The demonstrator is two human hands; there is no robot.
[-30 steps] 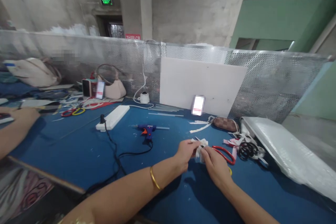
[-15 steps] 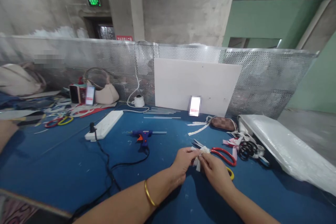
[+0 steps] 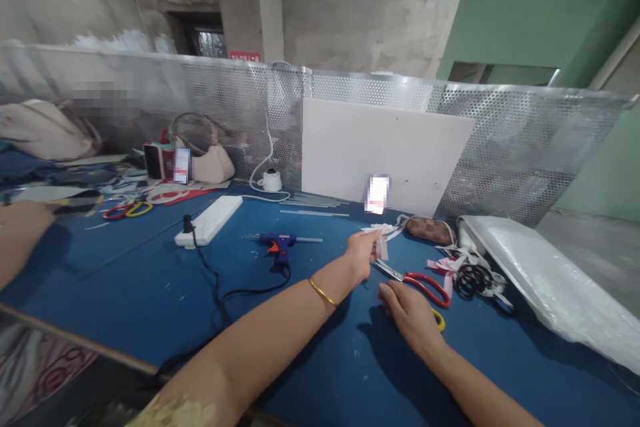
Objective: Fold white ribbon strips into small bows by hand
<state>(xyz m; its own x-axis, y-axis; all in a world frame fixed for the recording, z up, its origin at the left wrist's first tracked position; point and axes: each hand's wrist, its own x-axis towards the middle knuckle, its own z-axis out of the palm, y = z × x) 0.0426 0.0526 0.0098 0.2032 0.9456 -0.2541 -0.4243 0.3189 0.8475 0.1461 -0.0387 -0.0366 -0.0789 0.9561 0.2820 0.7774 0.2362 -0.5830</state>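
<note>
My left hand [image 3: 364, 253], with a gold bangle at the wrist, reaches out over the table. Its fingers are closed on a piece of white ribbon [image 3: 383, 250] that hangs down past the fingertips. Nearer to me, my right hand [image 3: 407, 310] is curled closed just above the table; what its fingers hold, if anything, is hidden. Red-handled scissors [image 3: 427, 285] lie beyond the right hand, blades pointing to the left hand. A yellow scissor handle [image 3: 440, 320] shows beside the right hand, partly covered. White ribbon strips [image 3: 397, 232] lie just past the left hand.
A blue glue gun [image 3: 280, 245] with a black cord lies left of my hands, near a white power strip [image 3: 213, 220]. Black elastic bands [image 3: 471, 283], a checkered pouch [image 3: 430, 230] and a plastic-wrapped package [image 3: 540, 273] are at right. Another person's arm [image 3: 23, 237] enters at far left.
My hands have come apart. The left has moved forward with the white ribbon in it, while the right stays near its place. The view has shifted slightly.
</note>
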